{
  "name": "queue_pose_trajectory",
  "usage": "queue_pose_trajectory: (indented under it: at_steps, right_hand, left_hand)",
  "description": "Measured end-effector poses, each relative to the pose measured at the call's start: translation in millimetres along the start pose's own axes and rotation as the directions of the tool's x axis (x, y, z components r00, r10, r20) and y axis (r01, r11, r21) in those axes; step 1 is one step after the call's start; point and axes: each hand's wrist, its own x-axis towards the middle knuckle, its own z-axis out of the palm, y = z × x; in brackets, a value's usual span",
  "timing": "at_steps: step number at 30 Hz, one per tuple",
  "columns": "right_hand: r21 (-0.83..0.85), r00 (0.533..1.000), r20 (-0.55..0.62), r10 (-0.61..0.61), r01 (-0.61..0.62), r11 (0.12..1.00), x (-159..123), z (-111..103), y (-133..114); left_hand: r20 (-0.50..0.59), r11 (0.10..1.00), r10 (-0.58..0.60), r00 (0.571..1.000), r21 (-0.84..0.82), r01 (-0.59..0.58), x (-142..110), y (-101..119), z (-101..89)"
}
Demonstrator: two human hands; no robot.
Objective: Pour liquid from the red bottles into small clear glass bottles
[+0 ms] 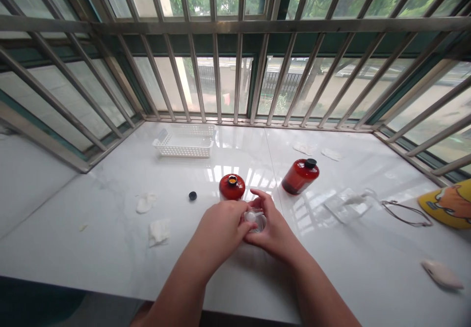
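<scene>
Near the middle of the table my left hand (228, 221) and my right hand (274, 226) meet around a small clear plastic container (260, 221). The left fingers are closed at its left side, with a whitish round part (250, 216) beside their tips. Curled fingers of the right hand hold it from the right, and its exact kind is hard to make out. Just beyond them stands an uncapped red bottle (231, 189) with its neck showing. A black cap (193, 196) lies to its left. Farther right is a second red bottle (300, 177), its black cap on.
A white perforated basket (184, 151) sits at the back left. Crumpled white tissues (159, 232) lie at left. To the right are a clear plastic bag (348, 206), a dark cord loop (406, 214), a yellow object (449, 204) and a pale pink object (442, 274). Metal window bars (239, 81) border the back.
</scene>
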Motion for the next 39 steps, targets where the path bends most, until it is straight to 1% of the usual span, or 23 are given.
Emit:
queue_pose_trajectory:
  at_steps: [6,9,14,17,19,21,23,24,27,30,32,35,37,39]
  right_hand:
    - [0.006,1.0,-0.006,0.01,-0.01,1.0,0.2,-0.8,-0.1]
    - [-0.009,1.0,-0.012,0.015,-0.016,1.0,0.5,-1.1,0.3]
    - [-0.067,0.996,-0.084,-0.02,0.014,0.998,1.7,-0.3,3.5]
    - [-0.074,0.997,-0.074,-0.031,0.026,0.997,2.0,-0.8,5.5]
    - [-0.079,0.998,-0.061,-0.031,0.026,0.996,1.9,-2.1,6.1]
    - [-0.087,0.999,-0.044,-0.031,0.027,0.996,1.5,-3.7,6.1]
    - [-0.094,0.999,-0.029,-0.031,0.028,0.995,1.1,-4.9,6.1]
    - [-0.096,0.999,-0.023,-0.032,0.03,0.995,1.0,-5.2,6.2]
    - [-0.094,0.999,-0.024,-0.035,0.033,0.995,1.0,-4.9,7.5]
    - [-0.092,0.999,-0.034,-0.038,0.035,0.995,1.1,-4.0,8.7]
    - [-0.099,0.999,-0.037,-0.035,0.031,0.995,0.9,-3.8,8.6]
    - [-0.103,0.998,-0.043,-0.037,0.033,0.994,0.7,-4.0,7.4]
    - [-0.099,0.998,-0.044,-0.048,0.043,0.994,1.0,-3.8,6.9]
    - [-0.091,0.998,-0.045,-0.053,0.048,0.995,1.5,-3.2,7.1]
  left_hand:
    - [-0.004,0.999,0.003,1.0,0.044,-0.003,-1.1,3.5,1.5]
    - [-0.011,0.998,0.001,1.0,0.07,0.0,0.2,3.6,6.0]
    - [-0.079,0.985,-0.11,0.991,0.127,0.119,6.5,5.0,19.9]
    - [-0.106,0.978,-0.165,0.981,0.108,0.176,6.9,7.1,21.6]
    - [-0.077,0.981,-0.192,0.978,0.016,0.194,5.7,8.3,18.6]
    - [-0.002,0.979,-0.181,0.984,-0.098,0.18,4.5,8.6,14.6]
    - [0.062,0.971,-0.169,0.984,-0.16,0.176,4.2,7.8,11.8]
    - [0.072,0.968,-0.18,0.981,-0.164,0.189,4.3,6.8,11.1]
    - [0.049,0.956,-0.245,0.968,-0.155,0.25,4.7,3.1,10.7]
    - [0.068,0.939,-0.265,0.962,-0.21,0.273,3.8,0.9,9.7]
    - [0.076,0.936,-0.256,0.964,-0.23,0.267,2.5,1.1,8.1]
    - [0.055,0.952,-0.217,0.975,-0.209,0.224,0.6,1.8,5.7]
    - [0.082,0.959,-0.175,0.981,-0.209,0.189,0.2,1.2,4.6]
    - [0.102,0.956,-0.172,0.98,-0.224,0.191,0.6,-0.4,3.6]
